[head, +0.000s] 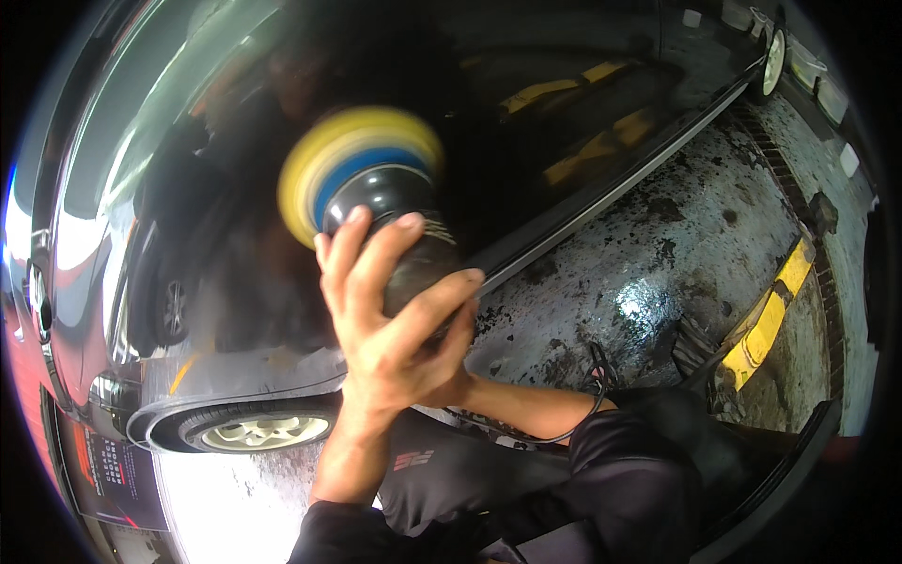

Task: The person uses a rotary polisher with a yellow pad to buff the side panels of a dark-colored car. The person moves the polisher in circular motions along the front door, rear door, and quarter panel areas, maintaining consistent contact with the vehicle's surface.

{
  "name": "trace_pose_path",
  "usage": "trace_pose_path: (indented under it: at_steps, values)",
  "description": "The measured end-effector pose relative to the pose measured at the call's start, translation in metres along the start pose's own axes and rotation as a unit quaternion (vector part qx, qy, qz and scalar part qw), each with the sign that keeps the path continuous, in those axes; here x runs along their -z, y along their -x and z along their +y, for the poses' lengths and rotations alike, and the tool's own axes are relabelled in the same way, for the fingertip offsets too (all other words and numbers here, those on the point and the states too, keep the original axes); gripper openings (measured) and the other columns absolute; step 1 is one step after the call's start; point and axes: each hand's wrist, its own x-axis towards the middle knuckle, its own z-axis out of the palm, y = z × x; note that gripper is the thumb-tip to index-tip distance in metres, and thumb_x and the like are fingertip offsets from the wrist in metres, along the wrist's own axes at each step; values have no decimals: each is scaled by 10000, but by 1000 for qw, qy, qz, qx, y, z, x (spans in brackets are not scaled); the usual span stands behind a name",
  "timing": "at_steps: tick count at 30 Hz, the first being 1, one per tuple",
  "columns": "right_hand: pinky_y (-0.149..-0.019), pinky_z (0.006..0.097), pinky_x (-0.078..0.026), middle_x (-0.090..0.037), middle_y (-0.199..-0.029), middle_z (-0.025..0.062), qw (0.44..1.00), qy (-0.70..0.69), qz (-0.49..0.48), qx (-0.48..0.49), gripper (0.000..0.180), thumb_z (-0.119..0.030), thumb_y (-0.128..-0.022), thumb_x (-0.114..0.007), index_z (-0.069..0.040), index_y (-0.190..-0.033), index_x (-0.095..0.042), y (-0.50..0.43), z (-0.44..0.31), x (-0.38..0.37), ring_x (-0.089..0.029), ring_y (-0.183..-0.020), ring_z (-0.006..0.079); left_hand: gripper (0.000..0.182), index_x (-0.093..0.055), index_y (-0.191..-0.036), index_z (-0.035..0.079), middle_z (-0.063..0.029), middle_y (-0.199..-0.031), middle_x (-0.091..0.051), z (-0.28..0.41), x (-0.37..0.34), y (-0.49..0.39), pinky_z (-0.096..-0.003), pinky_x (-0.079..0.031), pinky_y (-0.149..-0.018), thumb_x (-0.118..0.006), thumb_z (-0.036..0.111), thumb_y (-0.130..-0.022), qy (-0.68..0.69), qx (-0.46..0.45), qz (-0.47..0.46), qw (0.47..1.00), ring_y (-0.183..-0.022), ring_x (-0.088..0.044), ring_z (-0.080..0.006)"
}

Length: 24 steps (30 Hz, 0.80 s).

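A black polisher (423, 271) with a blue backing plate (373, 163) and a round yellow foam pad (359, 127) is against the glossy dark side panel of a car (232, 282). The pad's surface looks blurred. My left hand (384, 338) wraps over the polisher's body from above, its fingers spread around it. Below it, my right hand (451, 388) is at the rear of the tool, mostly hidden behind the left hand; its forearm comes in from the right. A thin black cable (599, 395) runs beside my right forearm.
A car wheel with a pale rim (264, 431) is at lower left, another wheel (774, 62) at upper right. The car's sill (606, 190) slants above a stained, wet floor (557, 310). A yellow metal piece (768, 324) lies at right. Containers (807, 67) stand at far right; a banner (116, 472) at lower left.
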Motion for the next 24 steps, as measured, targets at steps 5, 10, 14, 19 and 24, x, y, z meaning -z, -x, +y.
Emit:
trace_pose_path:
  at_steps: [5, 10, 14, 19, 24]
  values:
    - [-1018, 436, -593, -643, -1385, 204, 995, -67, 70, 2, 779, -321, -952, -791, 28, -1540, -419, -13, -4, 32, -704, -1209, 318, 432, -836, -1032, 270, -80, -1464, -654, 17, -32, -31, -724, -313, -1202, -905, 105, -639, 42, -2, -46, 998, -1448, -517, -414]
    - [-1036, 423, -577, -618, -1421, 182, 987, -117, 112, 14, 671, -346, -1025, -713, 17, -1523, -448, -27, -6, 55, -681, -1227, 280, 464, -824, -1077, 249, -87, -1497, -618, 29, -55, -68, -730, -316, -1226, -913, 94, -649, 57, -34, -82, 994, -1488, -473, -435]
    - [-1050, 412, -564, -597, -1449, 165, 977, -161, 140, 15, 595, -366, -1083, -650, 9, -1510, -471, -41, 5, 72, -662, -1241, 249, 439, -815, -1085, 219, -88, -1510, -586, 41, -76, -96, -756, -329, -1204, -893, 85, -674, 81, -53, -108, 989, -1500, -455, -420]
    - [-1083, 474, -564, -636, -1415, 172, 932, -331, 139, -50, 610, -487, -1123, -565, 5, -1481, -527, -49, 20, 102, -701, -1218, 286, 409, -811, -1102, 161, -130, -1494, -577, 59, -109, -130, -750, -286, -1230, -844, 77, -704, 105, -78, -113, 985, -1499, -442, -424]
    - [-1092, 510, -556, -638, -1424, 216, 837, -530, 124, -65, 643, -517, -1124, -537, 8, -1494, -524, -59, 31, 139, -695, -1239, 339, 394, -835, -1090, 127, -152, -1491, -586, 79, -145, -160, -747, -283, -1244, -817, 62, -702, 99, -98, -133, 981, -1501, -442, -416]
